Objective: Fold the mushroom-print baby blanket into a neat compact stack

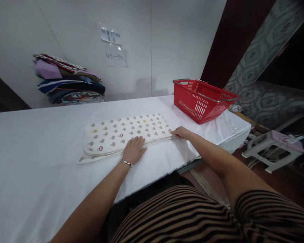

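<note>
Here both hands: left hand flat on folded cloth, right hand pinching its edge.

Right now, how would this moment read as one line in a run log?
left hand flat on folded patterned cloth | right hand pinching its right end | white table | red basket behind, apart

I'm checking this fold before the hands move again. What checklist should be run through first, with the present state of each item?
1. Left hand flat on the folded patterned cloth, near edge: ok.
2. Right hand at the cloth's right end, fingertips on the edge: ok.
3. Layers lined up: not ok, a lower layer sticks out at the left corner.
4. Cloth fully on the white table: ok.
5. Red basket apart from the cloth: ok.
6. Whether the right hand pinches the edge: cannot tell.
</note>
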Demonstrator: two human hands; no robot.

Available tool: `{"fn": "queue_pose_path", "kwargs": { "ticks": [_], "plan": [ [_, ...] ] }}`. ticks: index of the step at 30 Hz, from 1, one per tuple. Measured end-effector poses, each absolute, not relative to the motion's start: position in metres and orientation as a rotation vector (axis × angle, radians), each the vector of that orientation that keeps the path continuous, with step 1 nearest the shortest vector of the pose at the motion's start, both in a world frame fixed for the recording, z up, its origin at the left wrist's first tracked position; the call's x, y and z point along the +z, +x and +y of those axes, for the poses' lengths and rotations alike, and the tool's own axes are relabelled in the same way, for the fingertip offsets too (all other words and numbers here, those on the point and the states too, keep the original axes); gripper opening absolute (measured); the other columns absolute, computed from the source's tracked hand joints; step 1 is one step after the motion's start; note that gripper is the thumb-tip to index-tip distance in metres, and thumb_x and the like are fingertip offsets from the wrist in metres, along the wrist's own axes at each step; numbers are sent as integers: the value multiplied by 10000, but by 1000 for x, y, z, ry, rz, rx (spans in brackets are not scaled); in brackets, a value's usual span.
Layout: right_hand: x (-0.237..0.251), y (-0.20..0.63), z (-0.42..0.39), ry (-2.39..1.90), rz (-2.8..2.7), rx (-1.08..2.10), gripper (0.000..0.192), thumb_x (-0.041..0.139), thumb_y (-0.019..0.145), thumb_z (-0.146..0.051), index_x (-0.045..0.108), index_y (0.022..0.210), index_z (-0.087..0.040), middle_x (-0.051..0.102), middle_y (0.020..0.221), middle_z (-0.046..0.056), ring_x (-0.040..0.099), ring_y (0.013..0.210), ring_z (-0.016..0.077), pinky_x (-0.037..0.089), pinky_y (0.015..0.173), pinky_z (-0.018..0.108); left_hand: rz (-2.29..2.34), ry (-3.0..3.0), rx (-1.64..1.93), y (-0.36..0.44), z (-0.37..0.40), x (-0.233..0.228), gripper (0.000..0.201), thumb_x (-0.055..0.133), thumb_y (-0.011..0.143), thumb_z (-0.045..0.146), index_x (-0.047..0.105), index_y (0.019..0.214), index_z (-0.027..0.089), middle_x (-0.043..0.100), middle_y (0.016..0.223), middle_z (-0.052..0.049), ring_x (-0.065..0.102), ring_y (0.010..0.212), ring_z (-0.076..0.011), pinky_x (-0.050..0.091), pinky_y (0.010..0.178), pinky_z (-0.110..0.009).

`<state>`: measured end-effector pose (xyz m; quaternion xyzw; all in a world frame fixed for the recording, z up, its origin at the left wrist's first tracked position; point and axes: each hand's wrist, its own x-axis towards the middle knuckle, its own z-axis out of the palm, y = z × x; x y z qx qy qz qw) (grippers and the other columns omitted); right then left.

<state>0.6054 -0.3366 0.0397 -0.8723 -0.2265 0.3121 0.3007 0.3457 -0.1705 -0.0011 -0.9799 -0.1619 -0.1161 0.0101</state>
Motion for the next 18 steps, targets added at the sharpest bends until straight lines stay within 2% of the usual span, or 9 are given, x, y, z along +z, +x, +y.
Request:
{"fn": "queue_pose_path", "kwargs": {
  "ticks": [5,10,14,18],
  "plan": [
    [43,600,-336,-2384,-590,853,390,666,779,-376,484,513,-158,425,360,-47,327,334,48,244,361,194,-517,-3079,-384,338,-166,-1,444,386,912,341,461,1331,212,407,1435,-58,339,1333,-254,293,1071,-446],
    [49,593,-332,-2489,-579,796,396,672,775,-345,478,483,-160,416,347,-40,358,341,60,262,369,198,-587,-3073,-423,318,-152,0,458,414,900,423,516,1278,186,461,1391,-99,386,1299,-267,315,1054,-441],
    [51,588,-330,-2546,-596,772,384,654,784,-331,478,486,-165,431,366,-29,401,362,77,295,381,203,-827,-2981,-437,281,-123,8,421,384,906,436,582,1185,190,508,1344,-108,421,1266,-279,343,1015,-462],
    [48,589,-330,-2563,-676,781,369,625,791,-322,482,488,-167,414,352,-29,361,341,76,263,357,210,-1178,-2827,-432,238,-97,17,396,317,926,414,609,1093,205,523,1329,-99,431,1253,-260,298,1026,-513]
  ]
}}
